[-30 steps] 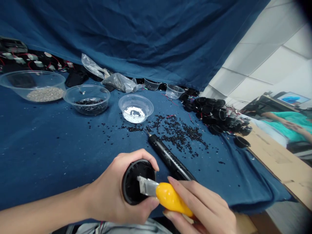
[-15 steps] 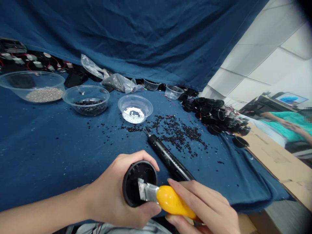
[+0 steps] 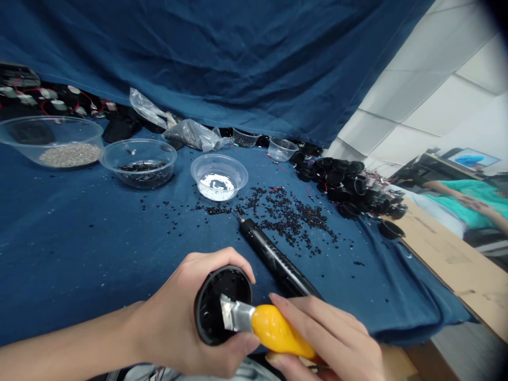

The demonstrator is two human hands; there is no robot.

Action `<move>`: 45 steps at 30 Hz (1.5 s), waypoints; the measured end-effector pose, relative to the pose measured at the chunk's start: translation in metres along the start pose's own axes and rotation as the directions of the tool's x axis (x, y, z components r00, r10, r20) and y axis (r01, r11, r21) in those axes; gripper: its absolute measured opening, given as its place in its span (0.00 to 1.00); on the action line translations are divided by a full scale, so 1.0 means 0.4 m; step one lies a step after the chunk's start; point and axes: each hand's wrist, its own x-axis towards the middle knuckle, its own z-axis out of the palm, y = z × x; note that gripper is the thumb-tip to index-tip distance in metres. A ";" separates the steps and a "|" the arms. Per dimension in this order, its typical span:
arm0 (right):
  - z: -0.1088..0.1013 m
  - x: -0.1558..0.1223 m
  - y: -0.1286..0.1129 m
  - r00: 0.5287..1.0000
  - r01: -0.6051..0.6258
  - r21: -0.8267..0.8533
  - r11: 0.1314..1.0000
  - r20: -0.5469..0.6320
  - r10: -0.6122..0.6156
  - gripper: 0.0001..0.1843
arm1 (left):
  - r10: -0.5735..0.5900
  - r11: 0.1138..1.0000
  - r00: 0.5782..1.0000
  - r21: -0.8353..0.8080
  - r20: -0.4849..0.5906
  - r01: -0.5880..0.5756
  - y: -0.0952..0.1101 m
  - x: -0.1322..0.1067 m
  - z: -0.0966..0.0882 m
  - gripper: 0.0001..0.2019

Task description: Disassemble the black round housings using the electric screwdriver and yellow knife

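My left hand (image 3: 190, 312) is wrapped around a round black plastic cup-shaped housing (image 3: 206, 307), its open side tilted toward me. In my right hand (image 3: 329, 333) is a utility knife (image 3: 278, 330) with a yellow handle and a short, broad metal blade. The blade reaches over the housing's rim into its opening; whether the tip touches the inside I cannot tell. My left thumb lies close beside the blade's metal holder. Just beyond my right hand, a black electric screwdriver (image 3: 278, 262) rests on the blue cloth, its bit pointing away.
Many small black screws (image 3: 293, 217) lie scattered past the screwdriver. Behind are clear bowls with white pieces (image 3: 216, 188), black parts (image 3: 143, 172) and greyish bits (image 3: 71, 154). Black housings (image 3: 345, 182) are heaped at right, near a cardboard edge (image 3: 448, 254). A person in green sits far right.
The housing, both hands and the knife have shifted slightly left. The housing is tilted a little differently, with the blade still in its opening.
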 end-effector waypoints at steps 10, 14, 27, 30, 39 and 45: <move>-0.016 0.005 0.004 0.998 -0.052 0.055 0.997 0.041 0.049 0.19 | -0.019 0.998 0.999 -0.056 0.027 0.020 -0.009 -0.003 0.002 0.21; -0.011 0.008 0.004 0.999 -0.049 0.050 0.998 0.023 0.048 0.20 | -0.022 0.997 0.999 -0.067 0.033 0.024 -0.009 -0.006 0.005 0.19; -0.024 0.010 -0.008 0.991 -0.087 0.047 0.995 0.102 0.082 0.23 | 0.001 0.994 1.000 -0.106 0.021 0.001 -0.011 -0.008 0.003 0.21; -0.020 0.017 -0.007 0.997 -0.070 0.049 0.996 0.044 0.068 0.22 | -0.005 0.996 1.000 -0.093 0.017 0.006 -0.009 -0.007 0.003 0.20; -0.002 0.011 -0.007 0.999 -0.039 0.069 0.997 0.020 0.038 0.20 | 0.000 0.995 1.000 -0.099 0.022 0.002 -0.007 -0.005 0.001 0.18; 0.003 0.001 -0.006 0.997 -0.074 0.082 0.994 0.017 0.072 0.20 | 0.002 0.996 1.000 -0.086 0.003 -0.002 -0.008 -0.008 0.003 0.17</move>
